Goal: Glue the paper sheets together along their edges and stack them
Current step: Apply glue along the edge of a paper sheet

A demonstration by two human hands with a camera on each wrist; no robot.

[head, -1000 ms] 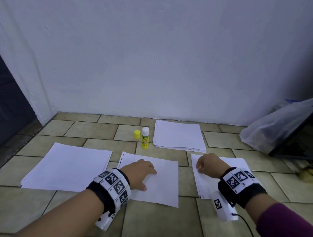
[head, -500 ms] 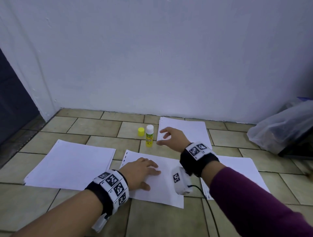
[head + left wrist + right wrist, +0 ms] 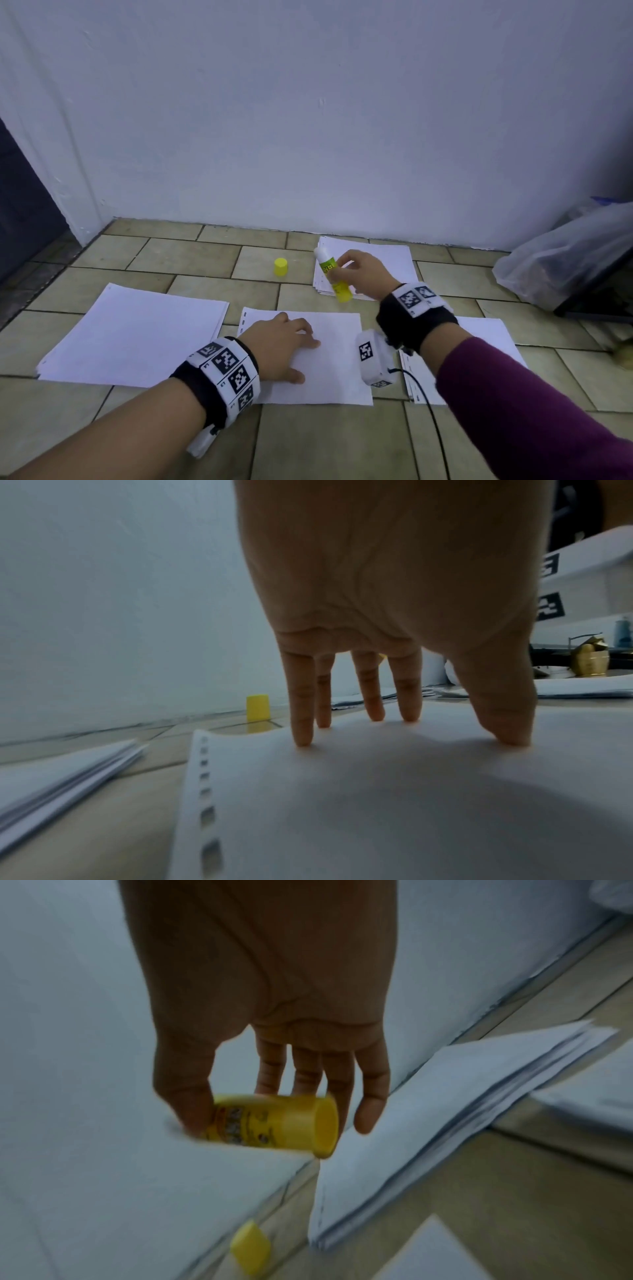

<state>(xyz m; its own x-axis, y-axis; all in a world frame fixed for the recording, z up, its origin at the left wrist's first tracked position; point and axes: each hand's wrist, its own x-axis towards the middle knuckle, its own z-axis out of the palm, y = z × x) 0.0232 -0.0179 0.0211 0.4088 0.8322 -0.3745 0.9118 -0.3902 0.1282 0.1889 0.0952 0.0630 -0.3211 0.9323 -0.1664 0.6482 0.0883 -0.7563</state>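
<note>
My right hand (image 3: 359,270) grips the yellow glue stick (image 3: 334,275), lifted off the floor and tilted, its white tip up and to the left. In the right wrist view the thumb and fingers (image 3: 274,1074) curl round the glue stick (image 3: 274,1123). Its yellow cap (image 3: 281,267) stands alone on a tile. My left hand (image 3: 284,346) rests flat on the middle paper sheet (image 3: 335,370), fingertips (image 3: 303,739) pressing it down. That sheet (image 3: 377,804) has a punched left margin. Other sheets lie left (image 3: 133,335), right (image 3: 493,339) and behind (image 3: 390,260).
A white wall (image 3: 308,120) rises just behind the tiled floor (image 3: 325,442). A clear plastic bag (image 3: 561,253) and a dark object sit at the right. A dark opening is at the far left. A cable trails from the right wrist camera (image 3: 375,359).
My right hand left the right sheet, reached forward to the glue stick, gripped it and lifted it tilted. The left hand stayed on the middle sheet.
</note>
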